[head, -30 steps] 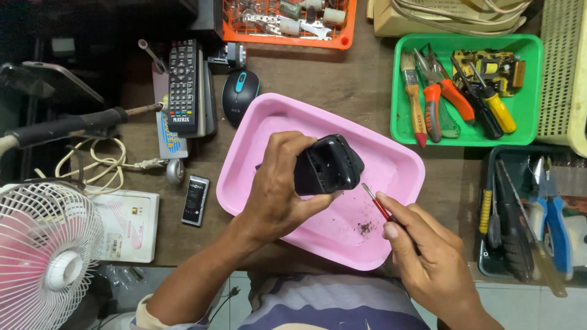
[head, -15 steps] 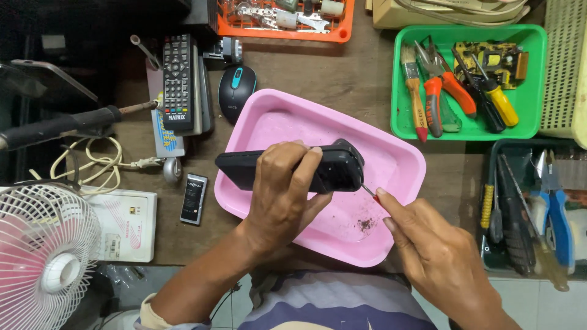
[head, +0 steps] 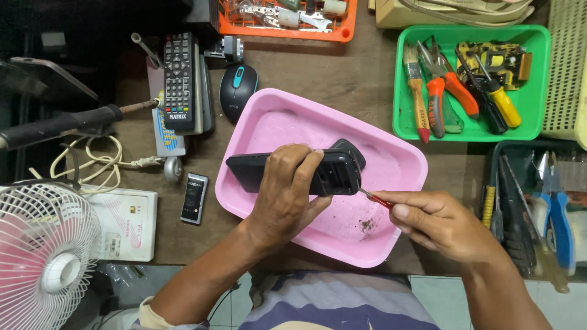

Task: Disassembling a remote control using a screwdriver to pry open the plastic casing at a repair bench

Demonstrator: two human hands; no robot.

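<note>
Black remote [head: 293,174] lies clamped sideways in your left hand [head: 287,195] over the pink tray [head: 403,153] mid-frame, catching debris, while your right hand [head: 443,223] pinches a screwdriver [head: 374,197] at its end.

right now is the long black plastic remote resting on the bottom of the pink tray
No, the left hand holds the long black plastic remote up above the pink plastic tray.

Soft, even daylight fills the scene, brightest on the pink tray [head: 391,153], whose floor shows a pale sheen without hard glare. Shadows under the hands are faint and diffuse. Left of the tray, the far corner sinks into darkness. Focus is sharp throughout; edges bend slightly.
</note>
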